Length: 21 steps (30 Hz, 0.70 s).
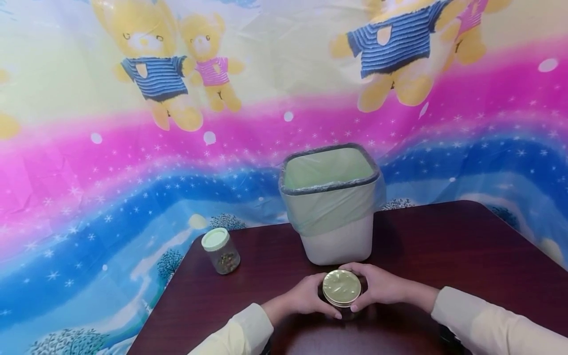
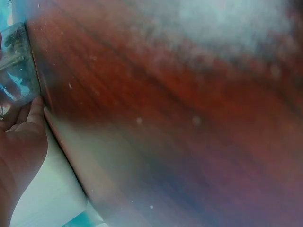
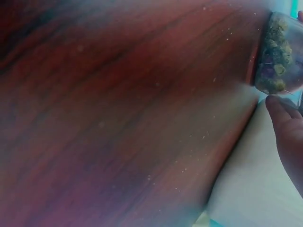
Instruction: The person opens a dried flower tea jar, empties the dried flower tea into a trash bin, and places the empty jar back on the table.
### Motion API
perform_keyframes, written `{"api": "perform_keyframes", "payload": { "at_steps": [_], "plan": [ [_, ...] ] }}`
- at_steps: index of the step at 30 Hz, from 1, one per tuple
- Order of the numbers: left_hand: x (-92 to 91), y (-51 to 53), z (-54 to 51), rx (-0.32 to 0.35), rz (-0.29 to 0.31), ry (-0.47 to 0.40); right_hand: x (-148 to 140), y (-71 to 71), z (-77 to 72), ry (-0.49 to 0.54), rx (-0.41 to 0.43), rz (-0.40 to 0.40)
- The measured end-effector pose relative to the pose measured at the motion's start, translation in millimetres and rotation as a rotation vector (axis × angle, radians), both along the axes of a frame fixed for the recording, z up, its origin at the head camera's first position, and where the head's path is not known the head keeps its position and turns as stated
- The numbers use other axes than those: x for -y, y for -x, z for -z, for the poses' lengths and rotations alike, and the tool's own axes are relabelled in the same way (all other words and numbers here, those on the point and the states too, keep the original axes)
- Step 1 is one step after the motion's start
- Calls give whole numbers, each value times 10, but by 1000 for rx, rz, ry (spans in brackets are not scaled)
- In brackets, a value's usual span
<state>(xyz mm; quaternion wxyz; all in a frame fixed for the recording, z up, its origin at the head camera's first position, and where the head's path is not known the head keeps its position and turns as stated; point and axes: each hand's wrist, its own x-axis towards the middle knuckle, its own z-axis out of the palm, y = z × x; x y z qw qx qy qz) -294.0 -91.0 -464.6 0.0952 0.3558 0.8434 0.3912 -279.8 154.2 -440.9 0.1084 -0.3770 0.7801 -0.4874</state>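
Observation:
A clear jar (image 3: 277, 66) with a shiny, gold-coloured top (image 1: 341, 286) stands on the dark table in front of me. Dried flower buds show through its side in the right wrist view. My left hand (image 1: 306, 297) curves round the jar's left side, thumb toward me. From the right, my right hand (image 1: 383, 285) grips it, with the thumb at the front and fingers behind. The left wrist view catches only part of the jar (image 2: 19, 68) and the left hand (image 2: 26, 142) at its edge.
Just behind the jar is a white bin (image 1: 339, 241) lined with a translucent bag. Another jar (image 1: 226, 259), with a pale green lid and some contents at its bottom, stands at the table's left edge. A bear-printed cloth (image 1: 248, 148) hangs behind the brown table (image 1: 443, 241).

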Motion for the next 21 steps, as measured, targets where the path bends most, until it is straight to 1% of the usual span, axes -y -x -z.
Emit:
{"api": "perform_keyframes", "payload": {
  "at_steps": [4,7,12,14,15,19,21],
  "plan": [
    [2,3,-18,-8,12,8,-7,-37,-18,-19,-37,47],
    [3,-3,-26,-14,15,8,7,-104,-41,-24,-62,114],
    [10,-17,-30,-13,11,9,104,-280,-71,46,-42,249],
    [12,-19,-31,-12,10,11,158,-353,-66,67,-36,312],
    [12,-19,-31,-14,9,13,185,-391,-64,60,-41,350],
    [3,-18,-36,-12,5,17,289,-500,-53,-25,-87,530],
    [-5,-18,-38,-5,5,14,334,-534,-54,-61,-102,603]
  ]
}}
